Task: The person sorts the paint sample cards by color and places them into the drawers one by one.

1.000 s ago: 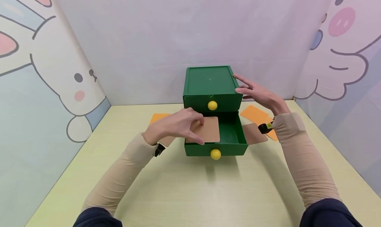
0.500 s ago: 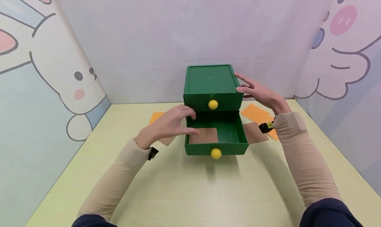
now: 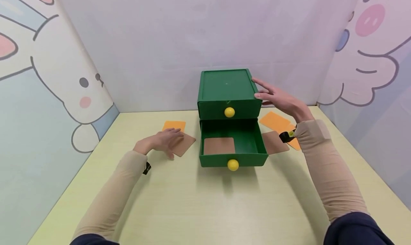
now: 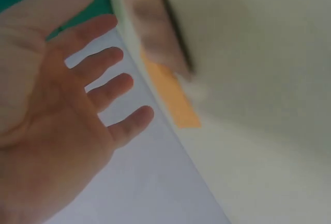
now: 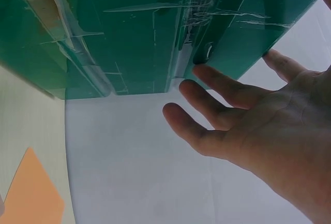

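A green two-drawer box (image 3: 224, 86) stands at the table's middle. Its top drawer is closed; the lower drawer (image 3: 257, 141) is pulled out and has a yellow knob (image 3: 232, 164). A brown card (image 3: 219, 145) lies flat inside that drawer. My left hand (image 3: 165, 139) rests with straight fingers on another brown card (image 3: 187, 145) on the table left of the box. The left wrist view shows the same hand (image 4: 103, 84) with its fingers spread and nothing held. My right hand (image 3: 273, 97) touches the box's upper right edge with straight fingers, and its fingertips (image 5: 207, 74) lie against the box (image 5: 134, 32).
An orange card (image 3: 174, 125) lies behind my left hand. Right of the box lie orange cards (image 3: 274, 121) and a brown card (image 3: 273, 143). Cartoon-printed walls close in the table at left, back and right. Bare tabletop (image 3: 205, 202) stretches in front of the drawer.
My left hand let go of the brown card, which now lies in the lower drawer, and moved left onto the brown card on the table. My right hand stayed on the box.
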A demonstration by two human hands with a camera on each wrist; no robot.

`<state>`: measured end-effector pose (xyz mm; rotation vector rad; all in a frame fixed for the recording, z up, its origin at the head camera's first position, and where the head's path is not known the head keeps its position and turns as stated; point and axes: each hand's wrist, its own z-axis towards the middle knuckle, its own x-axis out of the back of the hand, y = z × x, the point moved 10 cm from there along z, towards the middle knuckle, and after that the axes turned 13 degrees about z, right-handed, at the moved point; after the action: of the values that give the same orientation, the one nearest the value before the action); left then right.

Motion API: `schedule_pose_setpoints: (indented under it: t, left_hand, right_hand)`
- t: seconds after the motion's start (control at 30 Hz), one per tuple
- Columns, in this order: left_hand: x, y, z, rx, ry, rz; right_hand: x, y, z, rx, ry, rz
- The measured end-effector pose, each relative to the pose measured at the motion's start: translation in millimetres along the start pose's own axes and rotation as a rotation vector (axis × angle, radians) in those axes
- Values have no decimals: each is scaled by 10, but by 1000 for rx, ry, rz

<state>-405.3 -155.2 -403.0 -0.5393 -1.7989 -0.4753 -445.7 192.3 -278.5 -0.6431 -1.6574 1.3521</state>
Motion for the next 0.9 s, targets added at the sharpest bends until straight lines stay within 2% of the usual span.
schedule_pose_setpoints:
  t: [0.13,0.4,0.6,0.8,0.9]
  left_hand:
    - [-73,-13,62,8,-31,4]
    - [-53,29,148,-31,-21,60]
    - [-82,-4,195,7,-31,37]
    - [-34,21,218,-7,25,74]
    - [-6,11,213,10,54,67]
  right_hand:
    - [5,-3,-2,4,-1,10]
    - [-5,-1,5,10,2,1]
    - [-24,-3,13,13,-1,-1]
    - [-14,-13,10,16,2,-2]
    - [-11,-10,4,15,4,2]
